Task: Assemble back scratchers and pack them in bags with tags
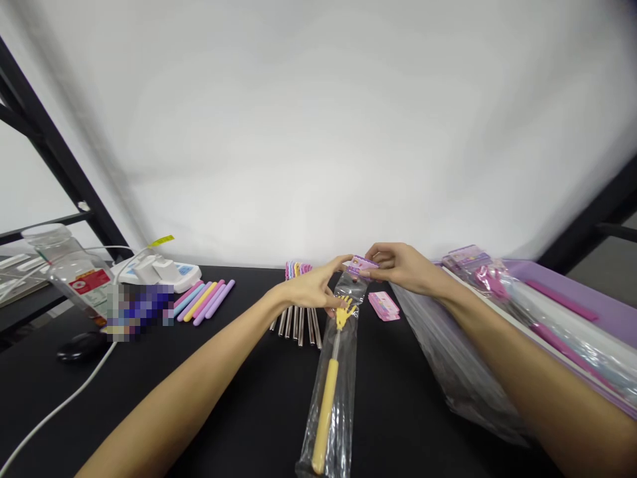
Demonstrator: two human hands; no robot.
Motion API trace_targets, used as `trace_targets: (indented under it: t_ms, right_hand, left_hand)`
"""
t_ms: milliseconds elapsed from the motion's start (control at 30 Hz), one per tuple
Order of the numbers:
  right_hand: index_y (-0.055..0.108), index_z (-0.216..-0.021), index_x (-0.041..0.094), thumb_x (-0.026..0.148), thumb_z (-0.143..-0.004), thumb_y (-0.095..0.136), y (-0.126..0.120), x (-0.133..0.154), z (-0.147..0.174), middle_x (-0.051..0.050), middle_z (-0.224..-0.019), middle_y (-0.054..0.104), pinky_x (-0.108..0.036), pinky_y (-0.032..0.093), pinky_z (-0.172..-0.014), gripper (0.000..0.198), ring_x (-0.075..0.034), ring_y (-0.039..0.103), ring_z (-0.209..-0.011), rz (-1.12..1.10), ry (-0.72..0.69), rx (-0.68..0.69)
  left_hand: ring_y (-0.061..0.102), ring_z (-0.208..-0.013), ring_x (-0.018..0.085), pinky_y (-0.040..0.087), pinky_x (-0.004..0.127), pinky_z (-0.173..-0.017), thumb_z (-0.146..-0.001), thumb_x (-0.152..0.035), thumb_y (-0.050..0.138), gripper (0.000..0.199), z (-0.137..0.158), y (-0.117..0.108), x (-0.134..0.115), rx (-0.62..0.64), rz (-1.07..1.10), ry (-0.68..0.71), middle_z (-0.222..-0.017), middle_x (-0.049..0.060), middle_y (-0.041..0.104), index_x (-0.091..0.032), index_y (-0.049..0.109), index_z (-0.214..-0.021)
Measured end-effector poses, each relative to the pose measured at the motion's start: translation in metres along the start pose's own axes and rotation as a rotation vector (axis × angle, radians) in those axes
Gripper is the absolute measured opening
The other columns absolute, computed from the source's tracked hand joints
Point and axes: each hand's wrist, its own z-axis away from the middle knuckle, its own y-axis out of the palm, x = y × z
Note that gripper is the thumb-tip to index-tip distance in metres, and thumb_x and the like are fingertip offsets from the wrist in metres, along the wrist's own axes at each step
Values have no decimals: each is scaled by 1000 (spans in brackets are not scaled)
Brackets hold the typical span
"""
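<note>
A yellow back scratcher [326,411] with a hand-shaped head lies inside a long clear plastic bag [344,405] on the black table. My left hand [313,289] grips the bag near its upper end, thumb by the scratcher's head and index finger reaching the edge of a small purple-pink printed card [359,265]. Pinched between the fingers of my right hand [401,267], that card sits over the bag's top end. Just below my right hand lies a stack of similar pink cards [384,306]. Behind my left hand are several metal rods [297,326] with colourful heads.
Several coloured handle tubes [204,302] lie to the left, near a white power strip [184,275], a clear jar [74,265] and a black mouse [82,346]. On the right, a purple bin [552,275] holds bagged scratchers [542,325]; clear bags [448,365] lie beside it.
</note>
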Motion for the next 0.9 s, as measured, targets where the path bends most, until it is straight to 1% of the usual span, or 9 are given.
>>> trace_targets:
  t_ms: [100,233,333,433,500,567,667,833,900]
  right_hand:
    - [58,-95,21,42,-66,79,2,-2,-1,-1,-72,70,-32,51,-66,42,-21,68,-71,-108,-1,19]
    - [63,-103,18,44,-62,82,4,-1,-1,-2,-73,69,-31,49,-64,52,-20,65,-69,-74,-11,21]
    - [71,-98,17,52,-68,76,4,1,-1,-7,-89,73,-33,50,-70,45,-22,66,-79,-87,9,83]
    - [75,-95,17,57,-78,66,2,2,0,-6,-86,73,-34,49,-71,45,-21,65,-77,-73,29,72]
    - [75,-91,16,58,-77,67,1,1,0,-6,-81,73,-34,49,-71,44,-21,64,-76,-72,37,59]
    - [72,-84,16,55,-70,74,2,1,-1,-6,-82,73,-35,50,-74,41,-22,65,-79,-107,41,54]
    - [66,-77,18,50,-62,81,4,3,-1,-4,-78,70,-34,50,-73,39,-21,64,-77,-159,39,31]
    - [66,-87,17,50,-72,74,5,5,0,-2,-75,66,-31,47,-67,36,-16,59,-71,-194,59,14]
    - [65,-85,18,47,-72,76,4,6,1,-1,-74,64,-31,46,-69,34,-16,59,-71,-197,47,8]
  left_hand:
    - [70,-62,14,59,35,-58,-76,-20,70,98,0,1,-2,-36,4,8,-154,27,20,-39,11,-153]
    - [69,-61,14,58,34,-58,-77,-20,69,98,-1,2,-2,-88,-4,3,-147,26,30,-38,9,-152]
    - [69,-61,13,58,33,-59,-76,-19,69,98,0,2,-2,-96,-3,0,-145,25,31,-39,10,-152]
    - [69,-61,14,58,34,-60,-76,-19,70,99,1,1,-3,-105,4,2,-143,24,35,-39,10,-152]
    - [69,-61,14,58,35,-61,-75,-19,71,100,0,1,-2,-99,17,1,-140,23,38,-37,10,-152]
    - [69,-62,14,58,36,-63,-75,-20,72,101,-1,1,-2,-89,31,-5,-139,22,40,-37,10,-152]
    - [69,-62,13,58,35,-65,-75,-21,73,101,-1,2,-2,-89,30,-16,-140,22,39,-38,10,-152]
    - [69,-61,13,59,39,-67,-76,-21,73,100,0,1,-5,-102,31,-23,-141,24,37,-38,10,-152]
    - [69,-61,13,59,40,-68,-76,-21,74,101,0,1,-5,-92,45,-22,-141,24,37,-37,10,-152]
